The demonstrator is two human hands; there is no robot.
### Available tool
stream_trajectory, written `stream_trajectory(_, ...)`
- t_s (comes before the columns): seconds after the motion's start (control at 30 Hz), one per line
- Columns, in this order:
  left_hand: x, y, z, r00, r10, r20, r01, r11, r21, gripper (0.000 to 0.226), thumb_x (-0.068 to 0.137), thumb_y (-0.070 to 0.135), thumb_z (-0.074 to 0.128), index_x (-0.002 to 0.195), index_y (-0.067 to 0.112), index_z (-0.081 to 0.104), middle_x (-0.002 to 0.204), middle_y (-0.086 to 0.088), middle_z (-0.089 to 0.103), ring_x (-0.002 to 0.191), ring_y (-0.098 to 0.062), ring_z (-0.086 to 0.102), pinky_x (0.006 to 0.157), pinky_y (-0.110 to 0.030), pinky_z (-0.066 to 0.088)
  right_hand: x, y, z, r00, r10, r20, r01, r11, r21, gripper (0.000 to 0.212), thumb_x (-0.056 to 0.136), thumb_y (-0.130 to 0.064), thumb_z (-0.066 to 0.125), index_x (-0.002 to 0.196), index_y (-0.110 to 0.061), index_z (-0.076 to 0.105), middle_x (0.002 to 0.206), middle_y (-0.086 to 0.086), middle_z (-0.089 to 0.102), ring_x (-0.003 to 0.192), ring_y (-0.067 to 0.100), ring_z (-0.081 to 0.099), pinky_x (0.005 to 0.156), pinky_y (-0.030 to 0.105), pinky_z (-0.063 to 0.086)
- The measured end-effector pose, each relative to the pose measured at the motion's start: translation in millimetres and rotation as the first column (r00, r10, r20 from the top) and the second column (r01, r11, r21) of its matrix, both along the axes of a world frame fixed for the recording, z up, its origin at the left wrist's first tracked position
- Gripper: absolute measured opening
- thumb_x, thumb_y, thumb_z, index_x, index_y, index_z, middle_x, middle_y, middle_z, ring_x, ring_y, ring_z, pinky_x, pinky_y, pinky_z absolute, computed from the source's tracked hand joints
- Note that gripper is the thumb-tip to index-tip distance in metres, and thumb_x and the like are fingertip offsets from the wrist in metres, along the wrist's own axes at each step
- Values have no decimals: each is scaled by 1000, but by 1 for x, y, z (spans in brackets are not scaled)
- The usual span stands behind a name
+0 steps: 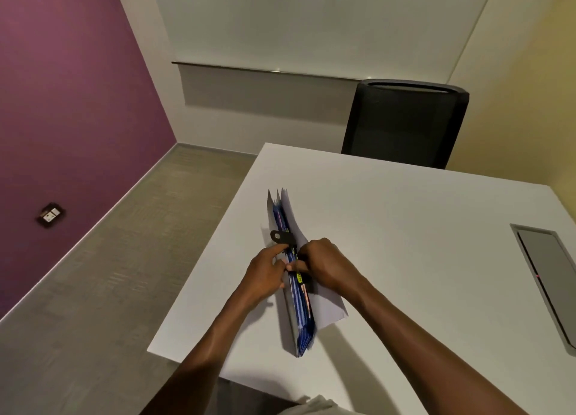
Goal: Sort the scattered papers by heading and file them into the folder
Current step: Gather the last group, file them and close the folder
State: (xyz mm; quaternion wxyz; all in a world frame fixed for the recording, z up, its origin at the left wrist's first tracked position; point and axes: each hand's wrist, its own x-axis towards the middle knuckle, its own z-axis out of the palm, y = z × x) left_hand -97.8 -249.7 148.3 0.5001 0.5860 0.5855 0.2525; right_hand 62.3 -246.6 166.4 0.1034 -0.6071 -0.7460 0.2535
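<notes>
Blue plastic at the centre of the grip: both hands close together, clamped on the top edge of a folder (299, 293) stood on its spine on the desk (420, 259). Left hand (268, 274) pinching the near-side cover, thumb raised toward a black strap tab (279, 236) just beyond the knuckles. Right hand (324, 266) curled over the opposite side, fingers pressing the pockets and white papers (294, 218) inward. Whether the folder is being pried open or squeezed shut, cannot tell.

Likely handling: light, but floppy and top-heavy when stood upright, prone to fanning open or tipping once released. Smooth plastic covers probably slippery; loose sheets jutting past the far end beyond the fingertips liable to slide out or crease if squeezed at the corners. Best hold judged to be at mid-length across both covers, roughly where the hands sit now, or along the spine below them. Strap tab good for closing, too flimsy for lifting.

Farther out: grey cable hatch (548, 277) well to the right of the right forearm; dark chair (405, 125) far ahead of both hands, past the far desk edge.
</notes>
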Motion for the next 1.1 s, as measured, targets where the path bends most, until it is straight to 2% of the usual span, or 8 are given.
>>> stream_trajectory(0.17, -2, 2, -7, 991, 62, -121, -41, 984, 172, 23, 99, 23, 58, 117, 12, 66, 113, -10, 67, 98, -23, 62, 75, -27, 44, -5, -1, -3, 999, 0, -54, 0, 1000, 3, 32, 94, -31, 63, 72, -7, 65, 66, 9, 59, 57, 19, 47, 53, 29, 29)
stream_trajectory(0.3, -11, 2, -19, 986, 111, -128, -88, 981, 171, 42, 98, 28, 61, 136, 14, 54, 130, -14, 58, 119, -29, 57, 100, -43, 48, -4, -2, -8, 977, -114, -181, 104, 992, -67, 36, 94, -33, 63, 84, 1, 72, 76, 18, 67, 64, 19, 53, 60, 30, 36)
stream_trajectory(0.4, -20, -4, -26, 979, 173, -104, -150, 969, 198, 56, 98, 25, 62, 149, 20, 41, 145, -10, 47, 133, -25, 46, 110, -32, 38, 1, -2, -12, 959, -197, -205, 177, 978, -114, 36, 91, -32, 66, 82, 3, 71, 73, 17, 65, 66, 20, 52, 64, 30, 40)
stream_trajectory(0.6, -14, -9, -30, 976, 217, -36, -206, 959, 192, 48, 100, 43, 51, 145, 25, 47, 146, -8, 51, 127, -17, 50, 99, -23, 37, 4, -3, -14, 951, -212, -226, 182, 972, -147, 34, 93, -31, 65, 87, 2, 73, 81, 19, 69, 71, 24, 57, 71, 35, 48)
stream_trajectory(0.77, -9, -11, -28, 982, 166, 86, -179, 968, 178, 54, 95, 35, 65, 145, 22, 50, 144, 0, 54, 130, -18, 53, 107, -35, 46, 10, -6, -15, 949, -224, -223, 196, 971, -139, 36, 93, -29, 65, 82, 4, 70, 68, 14, 60, 64, 20, 50, 65, 30, 41)
stream_trajectory(0.97, -8, -8, -30, 983, 136, 121, -153, 977, 146, 46, 95, 17, 66, 136, 34, 55, 124, -2, 59, 84, 5, 62, 67, -15, 55, 16, -8, -17, 937, -259, -234, 229, 962, -147, 34, 94, -29, 64, 89, 4, 73, 82, 21, 69, 71, 26, 58, 66, 30, 44)
stream_trajectory(1.03, -9, -8, -30, 989, 123, 83, -135, 977, 163, 55, 93, 10, 65, 140, 34, 50, 129, -4, 58, 72, -4, 63, 63, -15, 53, 18, -9, -18, 938, -259, -229, 232, 963, -138, 36, 95, -29, 63, 89, 5, 72, 83, 23, 69, 69, 22, 56, 65, 28, 41)
stream_trajectory(1.1, -6, -7, -27, 995, 74, -72, -59, 980, 188, 72, 90, 10, 68, 151, 31, 36, 134, -7, 56, 90, -21, 67, 77, -25, 56, 20, -9, -20, 939, -260, -227, 235, 963, -131, 36, 95, -29, 63, 89, 5, 72, 79, 21, 68, 67, 20, 55, 65, 26, 41)
